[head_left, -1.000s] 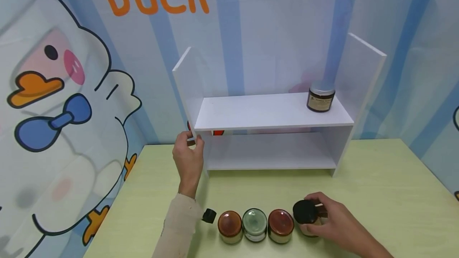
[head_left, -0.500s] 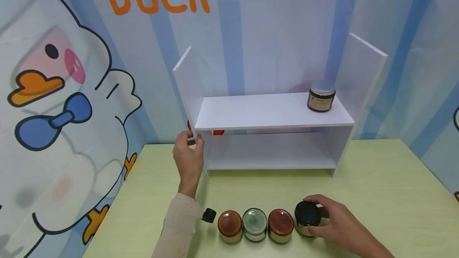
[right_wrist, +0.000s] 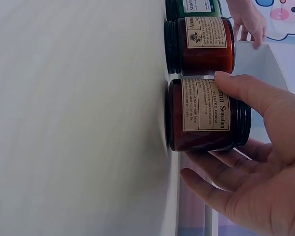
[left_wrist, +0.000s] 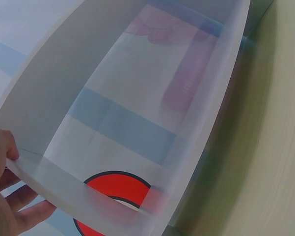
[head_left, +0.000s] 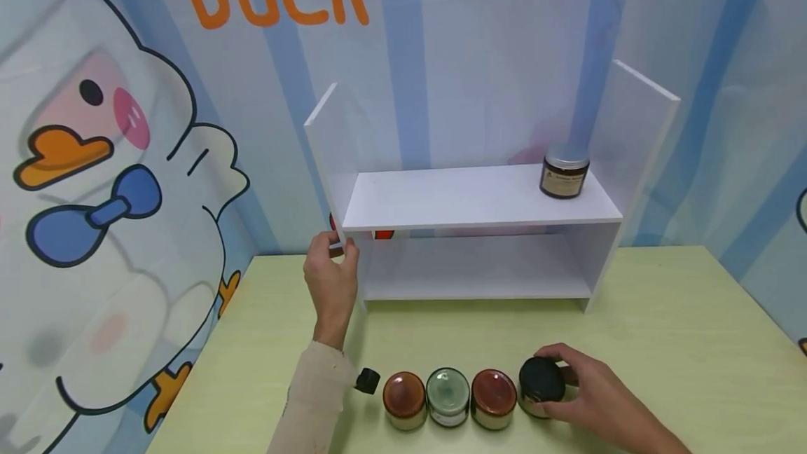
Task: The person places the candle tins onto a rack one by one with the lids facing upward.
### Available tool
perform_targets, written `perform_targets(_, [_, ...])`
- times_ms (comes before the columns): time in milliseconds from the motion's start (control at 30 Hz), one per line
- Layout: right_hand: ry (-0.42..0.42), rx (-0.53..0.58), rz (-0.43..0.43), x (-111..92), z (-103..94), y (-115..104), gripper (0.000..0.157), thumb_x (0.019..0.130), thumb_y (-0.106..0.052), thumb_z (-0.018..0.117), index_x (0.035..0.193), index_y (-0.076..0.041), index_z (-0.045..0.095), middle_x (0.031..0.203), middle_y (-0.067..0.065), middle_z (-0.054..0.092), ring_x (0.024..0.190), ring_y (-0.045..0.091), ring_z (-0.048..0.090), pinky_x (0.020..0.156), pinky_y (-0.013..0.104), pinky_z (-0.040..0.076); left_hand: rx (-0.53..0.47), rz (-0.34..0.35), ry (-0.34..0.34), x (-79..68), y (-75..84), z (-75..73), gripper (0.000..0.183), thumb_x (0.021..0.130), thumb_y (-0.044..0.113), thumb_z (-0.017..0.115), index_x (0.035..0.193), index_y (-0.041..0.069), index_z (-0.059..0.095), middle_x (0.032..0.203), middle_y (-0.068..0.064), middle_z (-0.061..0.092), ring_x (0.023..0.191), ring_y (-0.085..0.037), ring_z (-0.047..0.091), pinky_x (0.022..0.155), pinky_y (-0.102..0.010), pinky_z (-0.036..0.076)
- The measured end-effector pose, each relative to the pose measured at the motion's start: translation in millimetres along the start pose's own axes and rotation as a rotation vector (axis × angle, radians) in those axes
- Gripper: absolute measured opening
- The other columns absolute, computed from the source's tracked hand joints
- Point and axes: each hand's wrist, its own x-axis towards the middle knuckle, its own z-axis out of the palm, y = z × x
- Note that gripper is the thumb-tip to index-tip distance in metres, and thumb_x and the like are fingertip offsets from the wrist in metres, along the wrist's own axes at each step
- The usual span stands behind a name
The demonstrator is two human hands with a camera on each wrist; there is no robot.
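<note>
In the head view, my right hand grips a scented candle jar with a black lid, at the right end of a row on the table. The right wrist view shows the thumb on the jar's printed label and the fingers at its other side. The jar stands upright, its base at the tabletop. My left hand pinches the left side panel of a white two-tier shelf, its thumb at the panel's front edge. Beside the held jar stand candle jars in red-brown, green and amber.
A dark jar with a silver lid stands on the upper shelf board, at the right. The shelf rests toward the back of the pale green table. Behind it hangs a blue-striped backdrop with a cartoon duck at left.
My right hand has shifted the black-lidded candle jar slightly to the right, and it now stands straighter at the row's end. The left hand stays on the shelf panel.
</note>
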Motion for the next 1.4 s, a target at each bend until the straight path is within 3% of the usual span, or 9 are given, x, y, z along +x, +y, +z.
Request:
perform_targets(300, [-0.009,0.029,0.020,-0.2,0.1,0.1,0.071,0.072,-0.035,0.092,0.128,-0.007,0.058,0.124,0.016,0.063,0.104,0.027,0.071,0.078,0.024,0.055,-0.028,-0.016,-0.013,-0.6,0.9,-1.4,0.016,0.095,0.010,0.066,0.107,0.000,0.068,0.108,-0.016,0.072,0.098,-0.032,0.069,0.084,-0.049,0.056])
perform_targets(467, [-0.016,0.050,0.023,-0.3,0.0,-0.1,0.072,0.072,-0.033,0.092,0.129,-0.007,0.057,0.126,0.018,0.062,0.106,0.028,0.071,0.078,0.025,0.055,-0.022,-0.036,-0.024,-0.8,1.6,-2.4,0.016,0.096,0.012,0.066,0.107,0.000,0.066,0.104,-0.017,0.075,0.093,-0.031,0.071,0.075,-0.047,0.058])
perform_targets(867, [-0.036,0.064,0.033,-1.5,-1.6,1.7,0.072,0.074,-0.027,0.091,0.131,-0.003,0.055,0.125,0.018,0.063,0.103,0.027,0.071,0.078,0.029,0.056,-0.032,-0.038,-0.018,-0.1,2.1,-1.8,0.017,0.096,0.011,0.066,0.108,0.000,0.066,0.105,-0.016,0.075,0.092,-0.030,0.072,0.073,-0.045,0.059])
perform_targets(1167, [-0.036,0.069,0.045,-2.0,-0.4,2.0,0.072,0.074,-0.026,0.091,0.131,-0.003,0.055,0.125,0.016,0.063,0.103,0.026,0.071,0.079,0.030,0.055,-0.082,-0.037,-0.026,-1.2,2.5,-3.0,0.024,0.095,0.012,0.066,0.117,0.003,0.066,0.113,-0.012,0.074,0.092,-0.028,0.070,0.079,-0.043,0.057])
perform_targets(1400, [-0.023,0.048,0.047,-2.1,1.4,1.1,0.074,0.072,-0.033,0.092,0.130,-0.006,0.056,0.123,0.014,0.064,0.101,0.022,0.071,0.078,0.025,0.054,-0.116,-0.055,-0.049,-1.5,4.7,-4.7,0.029,0.095,0.015,0.065,0.122,0.005,0.065,0.119,-0.010,0.072,0.094,-0.028,0.067,0.083,-0.044,0.056])
